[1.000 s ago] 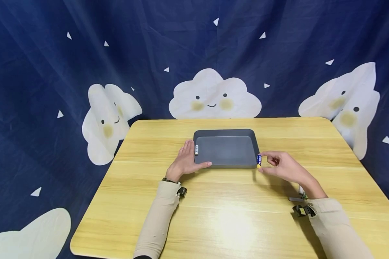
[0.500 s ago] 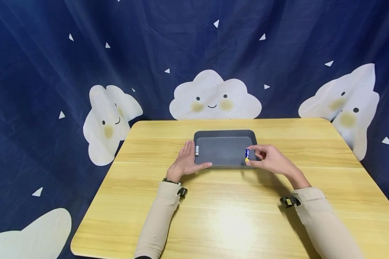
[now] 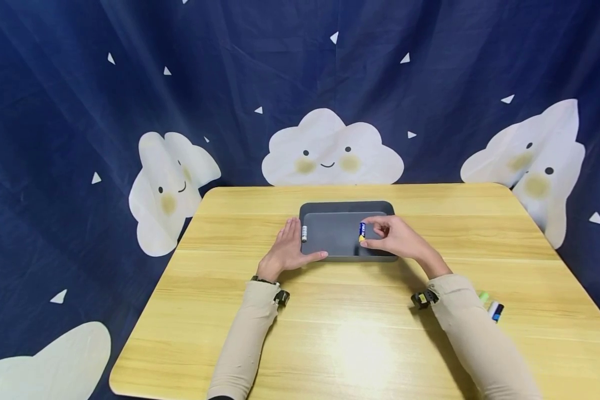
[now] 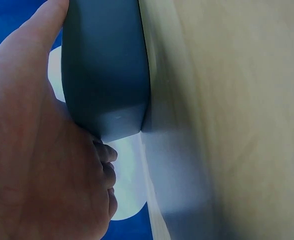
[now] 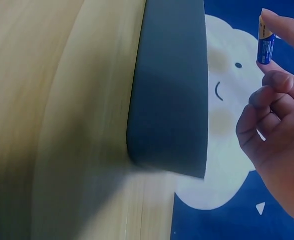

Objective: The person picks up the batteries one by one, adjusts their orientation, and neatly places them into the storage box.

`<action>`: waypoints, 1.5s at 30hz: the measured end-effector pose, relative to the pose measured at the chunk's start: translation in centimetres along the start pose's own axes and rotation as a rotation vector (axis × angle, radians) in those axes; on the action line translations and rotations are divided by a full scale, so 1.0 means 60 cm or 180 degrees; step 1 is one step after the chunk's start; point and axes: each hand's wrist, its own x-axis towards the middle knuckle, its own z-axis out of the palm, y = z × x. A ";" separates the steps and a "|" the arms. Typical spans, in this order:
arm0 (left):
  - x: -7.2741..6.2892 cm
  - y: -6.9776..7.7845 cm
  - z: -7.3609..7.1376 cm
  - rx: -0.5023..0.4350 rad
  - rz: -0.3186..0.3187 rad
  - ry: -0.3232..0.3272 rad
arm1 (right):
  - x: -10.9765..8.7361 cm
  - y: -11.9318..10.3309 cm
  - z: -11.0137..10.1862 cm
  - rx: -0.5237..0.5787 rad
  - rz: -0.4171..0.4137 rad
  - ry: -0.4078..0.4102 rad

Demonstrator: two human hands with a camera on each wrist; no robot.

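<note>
A dark grey tray (image 3: 337,259) stands on the wooden table. My left hand (image 3: 284,248) rests at its left front corner, fingers straight along the left side and thumb along the front rim. Inside, by the left wall, lies a white battery (image 3: 304,233). My right hand (image 3: 397,238) pinches a blue and yellow battery (image 3: 362,231) by its two ends, between thumb and index finger, over the right half of the tray. In the right wrist view the pinched battery (image 5: 265,41) shows above the level of the tray wall (image 5: 171,90), the other fingers curled in.
To the right, partly behind the right sleeve, lie small cylinders: a green one (image 3: 483,297), a white one (image 3: 493,309) and a blue and black one (image 3: 498,313). A dark blue curtain (image 3: 300,66) with white clouds hangs behind the table (image 3: 205,311).
My right hand has moved left with the blue and yellow battery, from outside the tray's right edge to over its inside. The small cylinders have come into clearer view. My left hand stays put.
</note>
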 end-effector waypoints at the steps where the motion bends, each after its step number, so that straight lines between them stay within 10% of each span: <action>1: 0.000 -0.001 0.000 -0.0023 0.0004 0.0006 | 0.005 -0.001 0.003 -0.0019 -0.0027 -0.0004; 45: 0.006 -0.006 0.001 -0.0021 0.0037 -0.0007 | 0.145 -0.006 0.134 -0.0241 -0.0038 -0.0594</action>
